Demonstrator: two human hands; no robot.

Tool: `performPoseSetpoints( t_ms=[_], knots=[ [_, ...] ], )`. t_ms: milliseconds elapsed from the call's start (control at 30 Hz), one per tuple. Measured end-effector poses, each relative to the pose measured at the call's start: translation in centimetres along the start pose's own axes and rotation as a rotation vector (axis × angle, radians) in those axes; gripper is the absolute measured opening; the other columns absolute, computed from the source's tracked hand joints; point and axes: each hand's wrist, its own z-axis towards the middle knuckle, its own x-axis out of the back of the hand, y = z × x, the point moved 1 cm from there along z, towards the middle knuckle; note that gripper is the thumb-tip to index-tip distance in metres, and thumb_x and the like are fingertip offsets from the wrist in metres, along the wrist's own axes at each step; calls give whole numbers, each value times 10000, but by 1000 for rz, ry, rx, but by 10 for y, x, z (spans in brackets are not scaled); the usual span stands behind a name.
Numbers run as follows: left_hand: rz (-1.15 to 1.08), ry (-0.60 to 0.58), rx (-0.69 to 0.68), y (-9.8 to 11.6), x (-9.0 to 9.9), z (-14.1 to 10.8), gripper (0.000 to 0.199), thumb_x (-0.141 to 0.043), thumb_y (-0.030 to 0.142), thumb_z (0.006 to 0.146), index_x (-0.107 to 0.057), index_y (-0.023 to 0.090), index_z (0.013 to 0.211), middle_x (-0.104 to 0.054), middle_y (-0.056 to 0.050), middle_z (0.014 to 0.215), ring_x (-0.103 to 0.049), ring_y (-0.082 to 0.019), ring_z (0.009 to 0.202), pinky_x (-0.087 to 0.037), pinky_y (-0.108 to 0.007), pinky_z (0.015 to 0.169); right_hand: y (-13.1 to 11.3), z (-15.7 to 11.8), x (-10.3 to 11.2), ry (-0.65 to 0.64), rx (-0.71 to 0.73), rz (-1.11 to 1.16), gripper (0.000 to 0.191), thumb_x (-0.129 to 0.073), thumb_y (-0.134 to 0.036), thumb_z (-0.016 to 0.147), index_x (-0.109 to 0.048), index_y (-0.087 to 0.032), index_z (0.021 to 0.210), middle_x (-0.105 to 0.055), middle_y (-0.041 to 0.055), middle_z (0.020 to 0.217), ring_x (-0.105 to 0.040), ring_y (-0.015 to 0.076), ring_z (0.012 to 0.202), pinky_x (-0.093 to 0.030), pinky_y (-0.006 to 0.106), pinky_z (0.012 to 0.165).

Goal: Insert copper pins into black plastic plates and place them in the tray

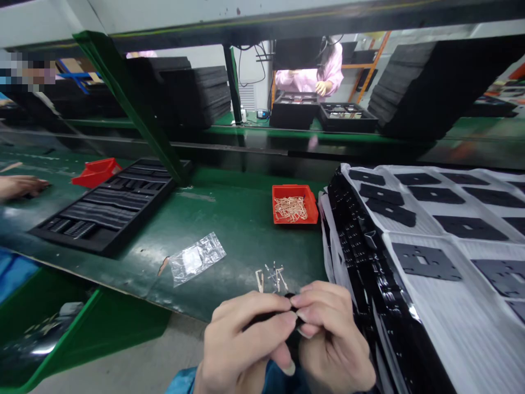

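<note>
My left hand (246, 334) and my right hand (334, 331) meet at the table's front edge, thumbs and fingertips pressed together. Between them they pinch a dark, flat part (259, 318), mostly covered by the fingers. Just beyond the fingertips lie several small metal clips (275, 276), loose on the green tabletop (246, 241). Farther back, a red bin (295, 221) holds a heap of thin, copper-coloured pieces (290, 208). A clear plastic bag (197, 258) rests flat to the left of the clips.
On the right, stacked trays (443, 328) lined with white carry black plates (424, 261). A black foam tray (102, 243), another red bin (96, 172) and someone's hand (22, 187) are at left. A green post (131, 106) rises there. Below stands a green crate (135, 323).
</note>
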Motion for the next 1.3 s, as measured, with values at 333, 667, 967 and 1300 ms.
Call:
performPoseSetpoints(
  t_ms=[333,667,967,1300],
  knots=[
    [-66,-83,-86,-1,11,3,138,-676,168,1032,-748,201,1146,-814,-115,1119,-807,-216,951,-708,-303,764,3,7,-5,128,96,68,197,-683,-348,1037,-678,-191,919,-769,30,889,-709,169,732,-615,374,621],
    [-111,-73,-28,-2,14,2,162,-715,248,1014,-766,209,1163,-825,-118,1069,-809,-237,865,-694,-350,733,11,5,9,-32,196,19,167,-634,-295,1059,-715,-198,950,-785,63,867,-719,211,783,-623,408,644],
    [-219,-106,245,-2,11,7,213,-649,376,1059,-768,217,981,-799,-42,876,-785,-159,743,-638,-205,653,23,1,16,-273,329,-74,199,-527,-160,1018,-636,-210,860,-766,62,849,-677,213,811,-572,396,675],
    [-220,-184,282,-12,5,0,145,-662,317,1057,-775,226,1039,-810,-41,939,-800,-163,812,-649,-196,709,17,-1,3,-92,307,-125,290,-470,-90,972,-578,-222,737,-641,29,680,-553,176,625,-472,356,560]
  ],
)
